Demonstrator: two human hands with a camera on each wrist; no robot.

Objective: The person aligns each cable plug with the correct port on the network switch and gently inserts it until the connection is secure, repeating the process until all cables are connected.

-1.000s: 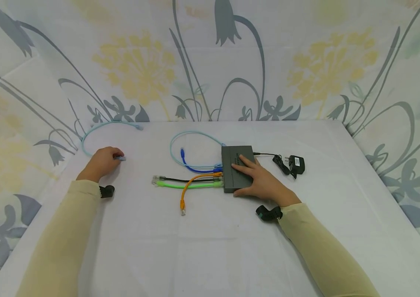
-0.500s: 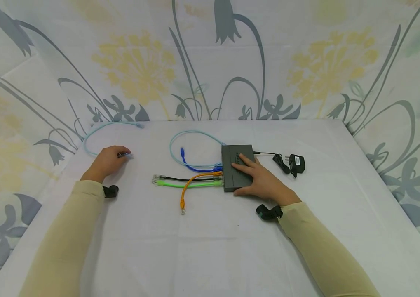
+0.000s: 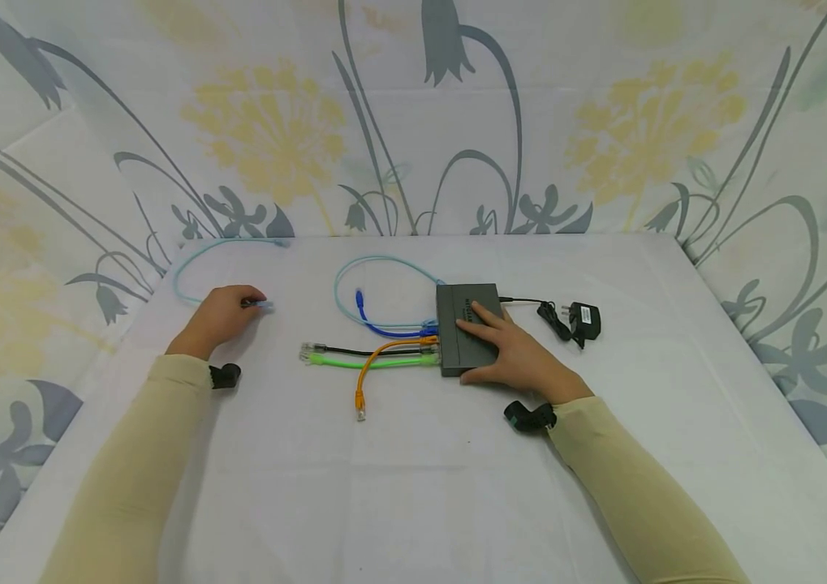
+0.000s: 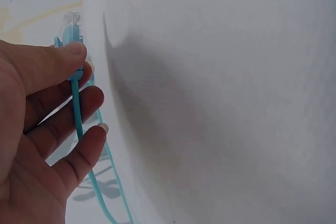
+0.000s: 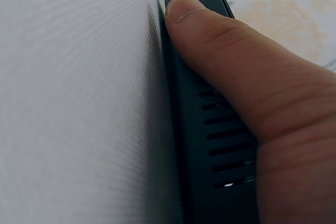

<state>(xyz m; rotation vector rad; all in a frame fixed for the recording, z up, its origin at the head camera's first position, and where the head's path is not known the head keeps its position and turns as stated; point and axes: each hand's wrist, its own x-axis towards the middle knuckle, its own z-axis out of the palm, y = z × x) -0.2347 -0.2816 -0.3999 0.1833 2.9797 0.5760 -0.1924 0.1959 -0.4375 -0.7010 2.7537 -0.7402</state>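
My left hand [image 3: 221, 316] pinches the plug [image 4: 72, 34] of a light-blue Ethernet cable [image 3: 183, 268] between thumb and fingers. Its clear tip points away from the hand, to the right in the head view. Behind the hand the cable curves round to its other plug near the table's back edge. A dark grey network switch [image 3: 466, 357] lies mid-table with my right hand [image 3: 519, 353] spread over it. Straight fingers rest on its top, while the thumb [image 5: 197, 24] presses against its vented side. Several cables run into the switch's left side.
Plugged into the switch are an orange cable [image 3: 368, 370], a green cable [image 3: 376, 366], a black cable [image 3: 355, 353], a blue cable [image 3: 387, 333] and a light-blue looped cable [image 3: 340, 280]. To the right lies a black power adapter [image 3: 585, 323], its cord bundled. Floral cloth hangs behind.
My left hand has moved to the right with the light-blue cable's plug, drawing the cable along a little. My right hand stays on the switch.
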